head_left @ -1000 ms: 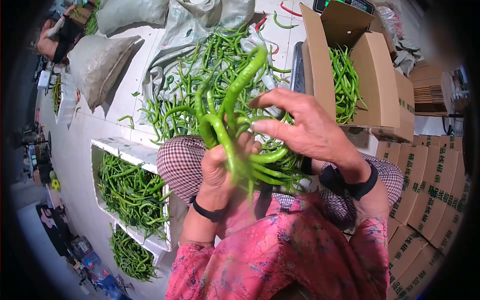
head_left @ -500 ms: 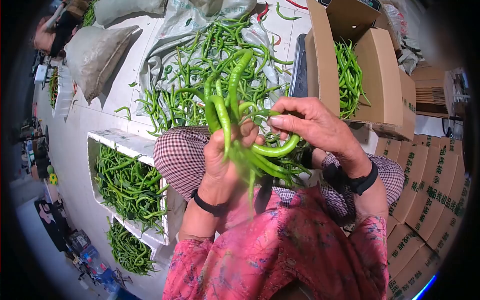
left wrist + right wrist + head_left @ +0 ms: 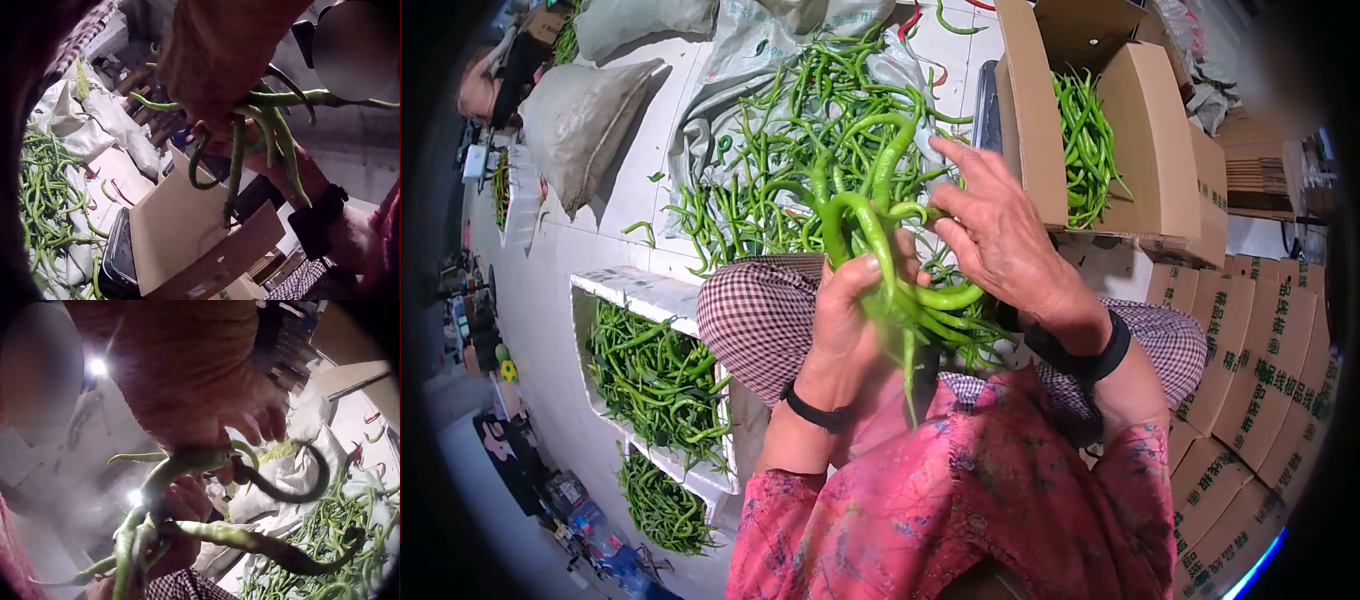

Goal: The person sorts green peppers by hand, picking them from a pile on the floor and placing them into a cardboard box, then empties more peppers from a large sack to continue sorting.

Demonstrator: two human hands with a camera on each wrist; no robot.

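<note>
The left hand (image 3: pixel 848 312) grips a bunch of long green peppers (image 3: pixel 870 225) around its middle, the thumb lying across them; curved peppers stick out above and below the fist. Just right of the bunch is the right hand (image 3: pixel 1010 240), its fingers spread toward the peppers, the index finger fairly straight. In the right wrist view its fingers (image 3: pixel 250 425) are beside a dark curved pepper (image 3: pixel 300 494); whether they touch it is unclear. From the left wrist view, several peppers (image 3: pixel 281 140) hang out of the left fist (image 3: pixel 212 62). Beyond lies a heap of green peppers (image 3: pixel 770 150) on sacking.
An open cardboard box (image 3: pixel 1165 150) with green peppers stands at upper right, beside a dark flat tray (image 3: pixel 988 105). White foam boxes (image 3: pixel 635 290) of peppers are at left. Stuffed sacks (image 3: pixel 585 130) lie upper left; flat printed cartons (image 3: pixel 1250 350) are at right.
The right hand was pinching at a pepper beside the bunch half a second ago; its fingers have since spread and lifted slightly. The left hand keeps its grip, shifted slightly right.
</note>
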